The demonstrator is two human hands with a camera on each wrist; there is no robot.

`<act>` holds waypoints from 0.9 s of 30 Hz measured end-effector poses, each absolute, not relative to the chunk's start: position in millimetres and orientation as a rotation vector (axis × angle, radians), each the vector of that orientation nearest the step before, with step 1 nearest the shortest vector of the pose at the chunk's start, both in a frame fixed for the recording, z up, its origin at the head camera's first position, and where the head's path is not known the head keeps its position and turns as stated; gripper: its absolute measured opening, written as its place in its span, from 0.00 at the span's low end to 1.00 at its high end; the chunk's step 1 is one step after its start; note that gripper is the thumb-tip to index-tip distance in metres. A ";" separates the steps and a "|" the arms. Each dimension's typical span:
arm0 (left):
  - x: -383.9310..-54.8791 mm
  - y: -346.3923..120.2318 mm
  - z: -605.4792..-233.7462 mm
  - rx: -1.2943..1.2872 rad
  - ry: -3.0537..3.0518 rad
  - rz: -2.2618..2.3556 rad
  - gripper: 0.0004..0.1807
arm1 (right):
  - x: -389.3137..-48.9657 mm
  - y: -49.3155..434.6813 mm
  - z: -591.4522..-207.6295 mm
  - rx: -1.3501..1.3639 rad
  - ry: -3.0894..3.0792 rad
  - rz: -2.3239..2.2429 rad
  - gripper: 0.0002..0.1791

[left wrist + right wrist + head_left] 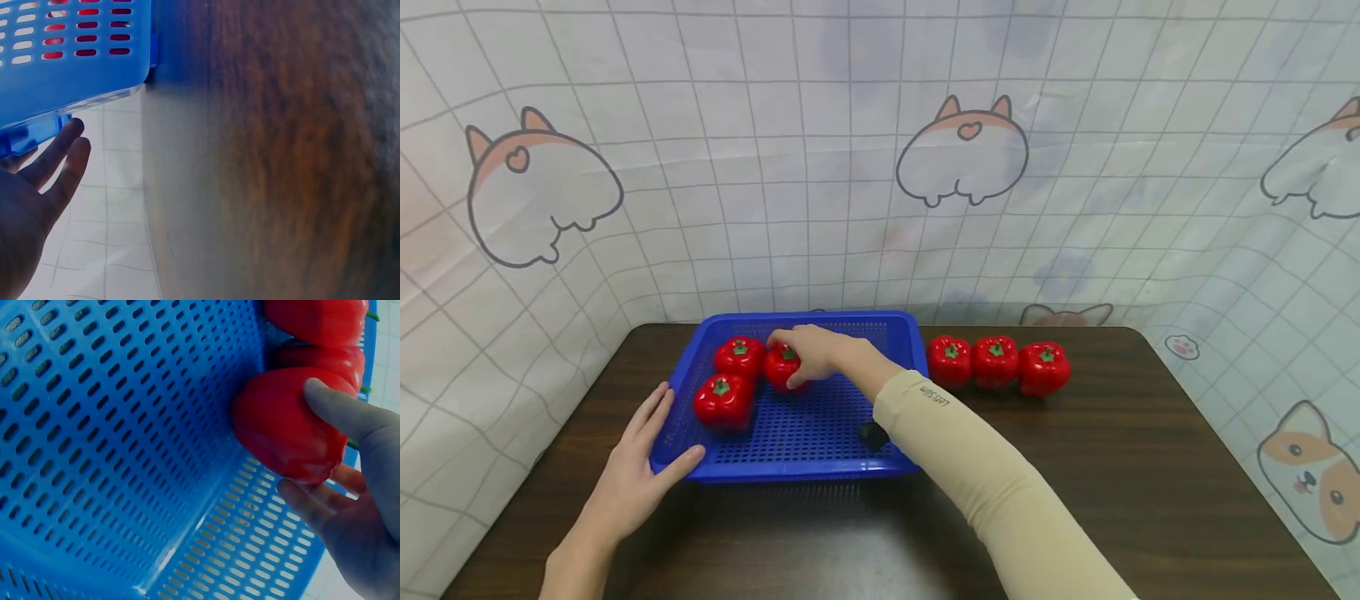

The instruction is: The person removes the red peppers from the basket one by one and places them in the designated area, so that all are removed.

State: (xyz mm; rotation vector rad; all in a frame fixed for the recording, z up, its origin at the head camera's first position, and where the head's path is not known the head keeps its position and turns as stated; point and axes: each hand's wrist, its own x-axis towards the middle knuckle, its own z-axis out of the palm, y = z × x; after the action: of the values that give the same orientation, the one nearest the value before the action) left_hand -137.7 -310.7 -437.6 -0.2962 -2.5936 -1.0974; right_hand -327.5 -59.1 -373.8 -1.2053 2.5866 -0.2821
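My right hand (pixel 812 350) grips a red bell pepper (pixel 781 367) by its sides inside a blue perforated basket (pixel 797 472). In the right wrist view, the thumb lies on this pepper (pixel 281 425) and the other fingers are at its far side. Two more red peppers sit at the basket's left: one at the back (pixel 739 357), one nearer the front (pixel 722 404). My left hand (pixel 638 467) is at the basket's front left corner, fingers along the left side and thumb at the front rim. In the left wrist view its fingers (pixel 59 156) look straight.
Right of the basket, three red peppers stand side by side on the dark wood table (pixel 1112 450): left (pixel 949 361), middle (pixel 995 361) and right (pixel 1044 367). A patterned cloth (pixel 820 233) hangs behind the table. A small black object (pixel 873 436) shows beside the right sleeve.
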 end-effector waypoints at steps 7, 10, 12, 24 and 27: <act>-138.4 -309.5 -437.3 -0.302 -2.591 -1.096 0.48 | -322.5 -50.9 -362.0 -1.202 2.520 -0.209 0.36; -138.3 -309.5 -437.5 -0.301 -2.591 -1.101 0.48 | -320.2 -47.7 -357.6 -1.192 2.487 -0.189 0.36; -138.2 -309.5 -437.7 -0.300 -2.591 -1.101 0.48 | -319.4 -45.7 -355.4 -1.194 2.478 -0.175 0.36; -139.3 -310.5 -439.5 -0.297 -2.591 -1.091 0.47 | -315.1 -25.4 -336.9 -1.198 2.451 -0.198 0.34; -138.7 -310.4 -439.2 -0.297 -2.591 -1.095 0.48 | -315.0 -18.3 -329.7 -1.229 2.444 -0.205 0.33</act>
State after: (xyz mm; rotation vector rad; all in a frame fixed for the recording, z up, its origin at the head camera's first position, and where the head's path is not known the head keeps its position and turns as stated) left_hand -138.7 -310.4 -439.2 -0.2970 -2.5908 -1.0947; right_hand -315.0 -18.3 -329.7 -1.2290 2.4438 -0.2049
